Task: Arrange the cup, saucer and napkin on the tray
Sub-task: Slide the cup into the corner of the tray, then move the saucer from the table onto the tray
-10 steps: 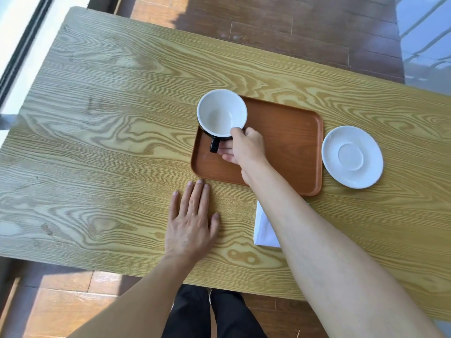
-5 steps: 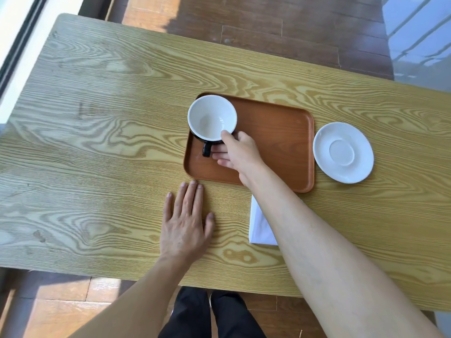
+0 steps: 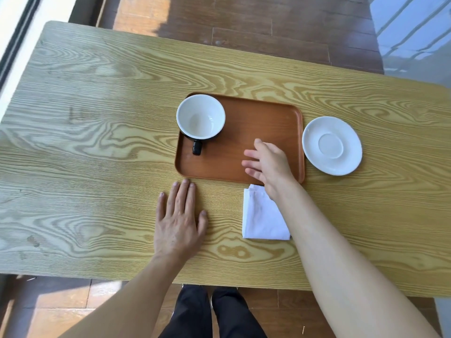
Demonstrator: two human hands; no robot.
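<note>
A brown rectangular tray point(image 3: 256, 118) lies in the middle of the wooden table. A cup point(image 3: 200, 117), white inside and black outside, stands upright in the tray's far left corner with its handle pointing toward me. The white saucer point(image 3: 332, 145) rests on the table just right of the tray. A folded white napkin point(image 3: 262, 215) lies on the table in front of the tray's near right corner, partly under my right forearm. My right hand point(image 3: 267, 162) hovers over the tray's right half, fingers apart, holding nothing. My left hand point(image 3: 179, 218) lies flat on the table, near the tray's near left corner.
The wooden table point(image 3: 85, 142) stretches wide to the left and right of the tray. Its near edge runs just above my legs, and dark wooden floor shows beyond the far edge.
My right hand let go of the cup on the tray and moved right, toward the tray's near right part. My left hand stayed flat on the table.
</note>
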